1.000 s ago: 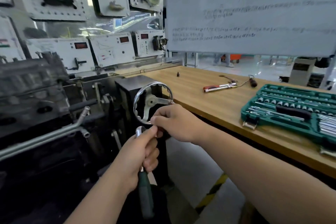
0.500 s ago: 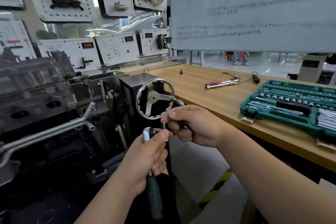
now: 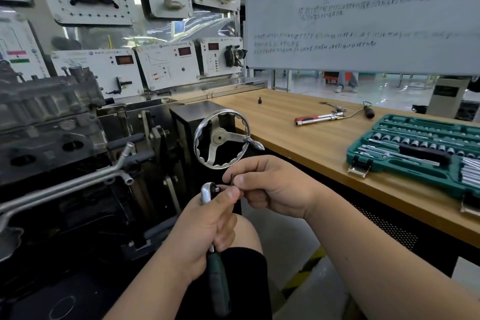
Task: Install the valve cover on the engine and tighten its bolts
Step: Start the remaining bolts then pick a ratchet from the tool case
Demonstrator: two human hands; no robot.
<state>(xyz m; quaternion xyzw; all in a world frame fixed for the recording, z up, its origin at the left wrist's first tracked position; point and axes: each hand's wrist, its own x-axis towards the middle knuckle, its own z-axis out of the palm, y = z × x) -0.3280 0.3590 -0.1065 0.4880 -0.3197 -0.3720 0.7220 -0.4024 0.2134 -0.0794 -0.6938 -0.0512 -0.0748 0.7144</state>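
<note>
Head: ratchet just beside bit, below handwheel

This is an automotive training workshop. At 9 o'clock a bare grey metal engine sits beside a dark steel stand fitted with a chrome spoked handwheel, and from 10 to 12 o'clock white teaching panels with red digital readouts and mounted car parts fill the wall. At 1 o'clock hangs a large whiteboard covered in handwritten notes, and at 3 o'clock a long wooden counter carries an open green plastic socket-set case and a red-handled chrome wrench.
</note>
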